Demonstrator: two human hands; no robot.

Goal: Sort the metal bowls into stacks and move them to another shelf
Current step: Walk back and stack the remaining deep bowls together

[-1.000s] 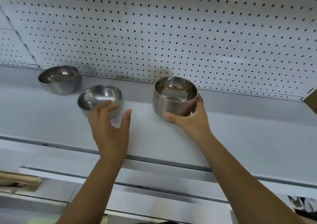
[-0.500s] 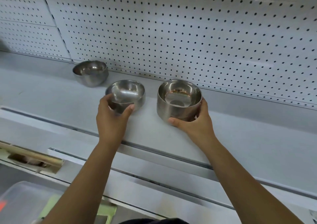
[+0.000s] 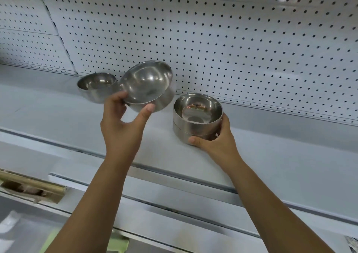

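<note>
My left hand [image 3: 122, 125] holds a single metal bowl [image 3: 148, 84] in the air above the white shelf [image 3: 58, 117], tilted with its mouth towards me, thumb and fingers pinching its near rim. To its right, a stack of two nested metal bowls [image 3: 197, 115] stands on the shelf, and my right hand [image 3: 215, 142] grips its lower right side. A third loose bowl [image 3: 97, 85] sits upright on the shelf at the back left, partly behind the lifted one.
A white pegboard wall [image 3: 232, 49] rises right behind the bowls. Below the shelf's front edge lies a lower shelf ledge [image 3: 174, 204]. At the lower left are a brass-coloured rail [image 3: 34, 185] and a green object [image 3: 116, 243].
My left hand closed on the middle bowl, then lifted it off the shelf and tilted it, moving it towards the stack. My right hand stayed on the stack.
</note>
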